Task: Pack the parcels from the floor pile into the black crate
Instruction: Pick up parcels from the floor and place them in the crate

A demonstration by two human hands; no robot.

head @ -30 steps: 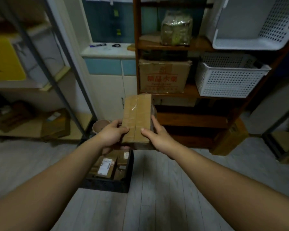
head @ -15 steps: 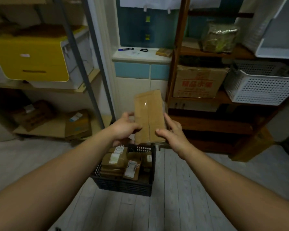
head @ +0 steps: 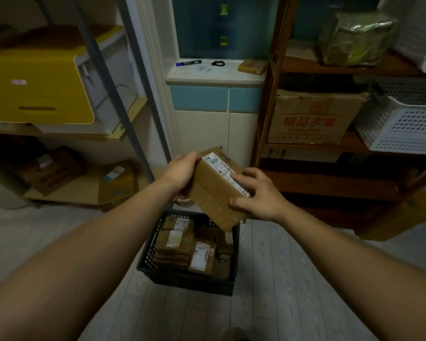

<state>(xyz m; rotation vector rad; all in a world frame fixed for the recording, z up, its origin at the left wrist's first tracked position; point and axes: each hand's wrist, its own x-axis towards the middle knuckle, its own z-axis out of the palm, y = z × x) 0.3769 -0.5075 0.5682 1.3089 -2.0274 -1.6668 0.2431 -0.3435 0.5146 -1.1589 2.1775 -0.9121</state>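
Parcel [head: 217, 193]: a brown cardboard box, held in the air between your two hands, over the far side of the black crate [head: 182, 283] as the head view shows it. Its long axis runs on a slant, from the high end at your left fingers down to the low end just below your right thumb. The low corner points down toward the crate. A white label strip runs along the long axis, on the face turned up under your right fingertips.

Left hand [head: 182, 173]: curls round the high end. The fingertips go behind the box, so how they lie there cannot be told.

Right hand [head: 258, 195]: fingers spread, tips pressed on the label face, thumb pressed on the plain broad face nearer you. The box is pinched between them.

Below your right thumb the crate stands on the pale plank floor [head: 280, 279]. Packed parcels [head: 177, 244] lie flat in it, several with white labels up.

Beyond your right fingertips is a carton printed in red [head: 315, 116], and beside it a white perforated basket [head: 401, 134], both on wooden shelves. Well out past your left knuckles is a yellow bin [head: 35, 82].
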